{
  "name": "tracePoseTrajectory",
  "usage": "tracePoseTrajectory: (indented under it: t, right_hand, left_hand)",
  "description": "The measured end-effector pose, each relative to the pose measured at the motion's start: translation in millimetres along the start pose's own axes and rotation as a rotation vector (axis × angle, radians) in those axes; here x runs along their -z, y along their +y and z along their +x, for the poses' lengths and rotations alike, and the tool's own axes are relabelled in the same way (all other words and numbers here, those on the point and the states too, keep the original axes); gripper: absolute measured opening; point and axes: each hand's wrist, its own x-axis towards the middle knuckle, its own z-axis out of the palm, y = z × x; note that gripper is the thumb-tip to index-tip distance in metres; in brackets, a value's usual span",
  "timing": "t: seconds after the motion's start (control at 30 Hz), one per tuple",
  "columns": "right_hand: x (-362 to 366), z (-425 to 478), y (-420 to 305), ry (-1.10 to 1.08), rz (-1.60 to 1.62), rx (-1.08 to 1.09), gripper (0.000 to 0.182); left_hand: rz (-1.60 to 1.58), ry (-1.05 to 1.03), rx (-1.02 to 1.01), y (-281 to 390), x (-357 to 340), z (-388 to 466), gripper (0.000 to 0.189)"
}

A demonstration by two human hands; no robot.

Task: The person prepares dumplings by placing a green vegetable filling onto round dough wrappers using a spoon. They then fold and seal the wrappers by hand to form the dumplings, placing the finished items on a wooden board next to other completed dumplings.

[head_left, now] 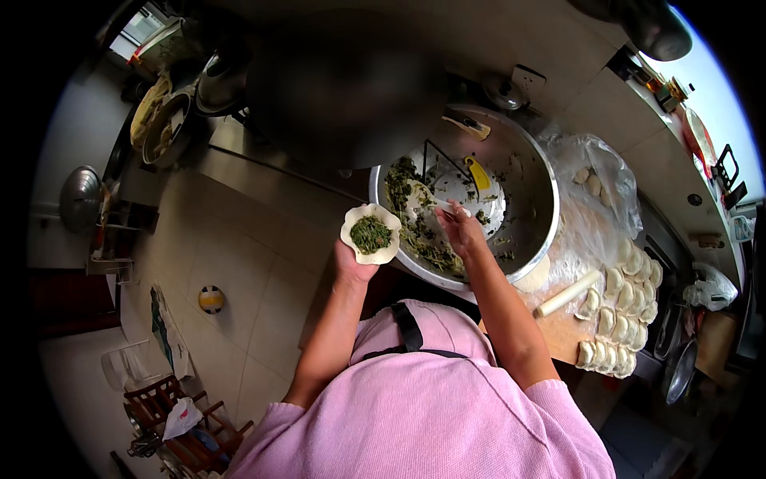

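Note:
On my left hand (pixel 354 267) lies a round dumpling wrapper (pixel 386 251) with wavy edges, cupped from below. Chopped green filling (pixel 370 234) is heaped in its middle. My right hand (pixel 459 230) grips the handle of a pale spoon (pixel 421 194) over a large metal basin (pixel 549 233). The spoon's bowl is among green filling (pixel 402 179) spread along the basin's left side and bottom. A tool with a yellow handle (pixel 477 173) rests inside the basin, as does another utensil (pixel 473 127) near its far rim.
Right of the basin, a rolling pin (pixel 567 293) lies on a floured wooden board (pixel 562 338). Rows of folded dumplings (pixel 622 326) stand beside it. A flat wrapper (pixel 532 275) touches the basin's edge. A clear plastic bag (pixel 619 161) covers dough pieces (pixel 592 184). A ball (pixel 211 299) sits on the floor.

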Motion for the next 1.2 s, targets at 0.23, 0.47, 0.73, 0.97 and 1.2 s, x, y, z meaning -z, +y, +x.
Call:
tracePoseTrajectory:
  t: [0.23, 0.47, 0.73, 0.97, 1.2]
  right_hand:
    - [-26.0, -13.6, -10.0, -0.148, -0.184, 0.121, 0.037]
    - [7.9, -9.5, -2.4, -0.103, 0.068, -0.132, 0.034]
    - [-2.1, -23.7, -13.5, -0.061, 0.243, -0.168, 0.033]
    - [-22.4, -64.0, -77.4, -0.135, 0.126, 0.037, 0.037]
    - [-58.5, -139.6, -65.1, -0.187, -1.095, 0.919, 0.027]
  left_hand:
    - [0.051, -0.057, -0.047, 7.6, -3.6, -2.3, 0.029]
    - [0.068, -0.217, -0.032, 20.5, 29.7, 23.5, 0.036]
    - [0.046, -0.179, 0.049, 25.3, 23.8, 42.6, 0.040]
    - [0.020, -0.123, 0.022, 1.2, 10.6, 55.0, 0.042]
    - [0.004, -0.101, 0.069, -39.6, -34.2, 58.6, 0.038]
